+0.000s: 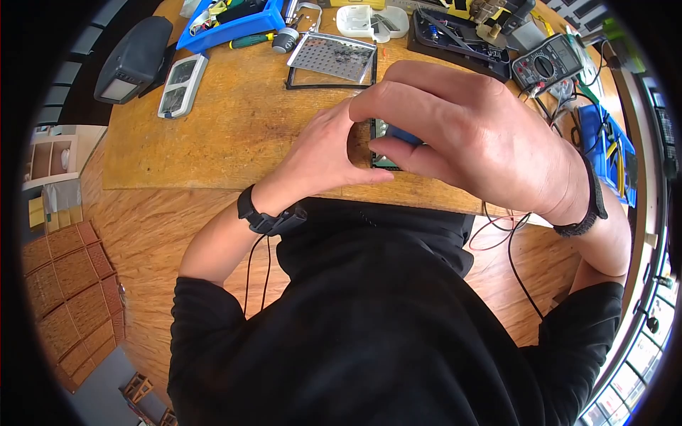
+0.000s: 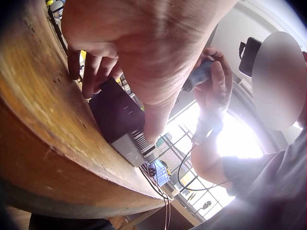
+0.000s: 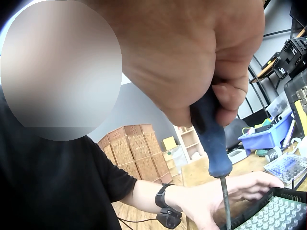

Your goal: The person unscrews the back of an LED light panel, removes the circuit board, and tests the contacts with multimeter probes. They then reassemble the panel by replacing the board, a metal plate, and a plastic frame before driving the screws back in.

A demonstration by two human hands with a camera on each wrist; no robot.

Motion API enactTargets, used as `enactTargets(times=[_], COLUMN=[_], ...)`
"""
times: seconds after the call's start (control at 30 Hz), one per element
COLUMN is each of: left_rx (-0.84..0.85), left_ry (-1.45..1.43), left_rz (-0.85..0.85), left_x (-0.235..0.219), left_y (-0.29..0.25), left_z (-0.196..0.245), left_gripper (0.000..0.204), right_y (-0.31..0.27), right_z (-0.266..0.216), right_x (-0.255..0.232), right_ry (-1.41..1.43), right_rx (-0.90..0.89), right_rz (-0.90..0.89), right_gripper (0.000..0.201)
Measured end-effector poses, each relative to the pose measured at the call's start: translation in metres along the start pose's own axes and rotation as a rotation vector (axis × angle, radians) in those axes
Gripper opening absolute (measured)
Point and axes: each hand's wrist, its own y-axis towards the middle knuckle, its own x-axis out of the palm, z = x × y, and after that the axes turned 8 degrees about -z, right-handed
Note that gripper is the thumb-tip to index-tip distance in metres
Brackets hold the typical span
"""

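My right hand (image 1: 490, 138) grips a blue-handled screwdriver (image 3: 213, 148), its shaft pointing down. The tip reaches the inner edge of an open black device case (image 2: 115, 108), beside a green circuit board (image 3: 276, 215) covered with rows of pale round parts. My left hand (image 1: 323, 153) holds the case at the table's front edge, thumb on one side and fingers on the other. From the head view, both hands hide most of the case and nearly all of the screwdriver.
Beyond the hands lie a perforated metal panel (image 1: 330, 58) and a black frame (image 1: 302, 85). A blue bin of tools (image 1: 238, 28) stands back left, near a white divided box (image 1: 182, 85). At right are a multimeter (image 1: 545, 65) and another blue bin (image 1: 593, 135); cables hang over the edge.
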Motion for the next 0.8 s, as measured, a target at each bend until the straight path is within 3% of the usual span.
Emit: enactTargets(times=[0.8], left_rx=[0.001], left_ry=[-0.014], left_rz=[0.010], left_x=[0.0020], left_y=[0.0011], left_z=[-0.0029], left_gripper=[0.102], right_y=[0.0010], right_z=[-0.0006], right_x=[0.0026], right_ry=[-0.011], right_rx=[-0.009], right_rz=[0.018], right_gripper=[0.039])
